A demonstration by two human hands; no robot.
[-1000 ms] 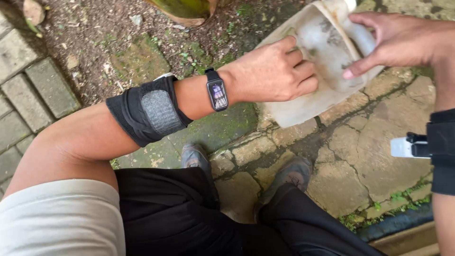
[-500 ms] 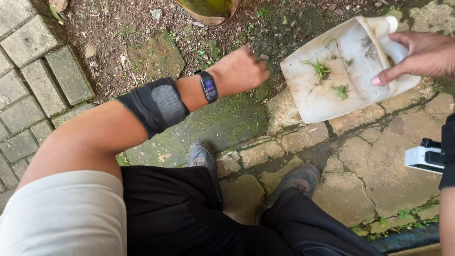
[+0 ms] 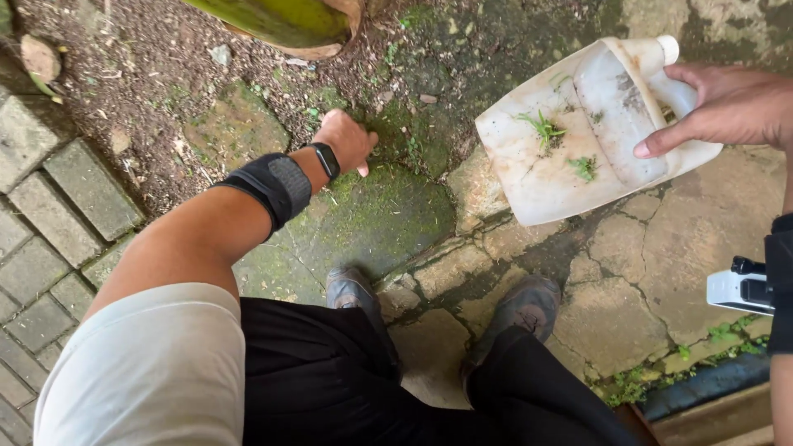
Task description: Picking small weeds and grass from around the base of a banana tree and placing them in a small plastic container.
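Right hand (image 3: pixel 727 107) grips one dirty white cut-open jug (image 3: pixel 570 140) holding two green weed sprigs (image 3: pixel 541 128); left hand (image 3: pixel 347 140), beside it, pinches at mossy ground (image 3: pixel 380 206).

Left hand (image 3: pixel 347 139) at mossy ground (image 3: pixel 388 206) — right hand (image 3: pixel 727 107) grips jug (image 3: pixel 562 157).

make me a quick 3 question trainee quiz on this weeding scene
1. Which hand holds the cut-open white jug?
2. True or false: the jug is empty.
3. Where is the left hand: A) inside the jug, B) down at the mossy ground, C) on a shoe?

Key:
1. The right hand.
2. False: small green weeds lie in it.
3. B.
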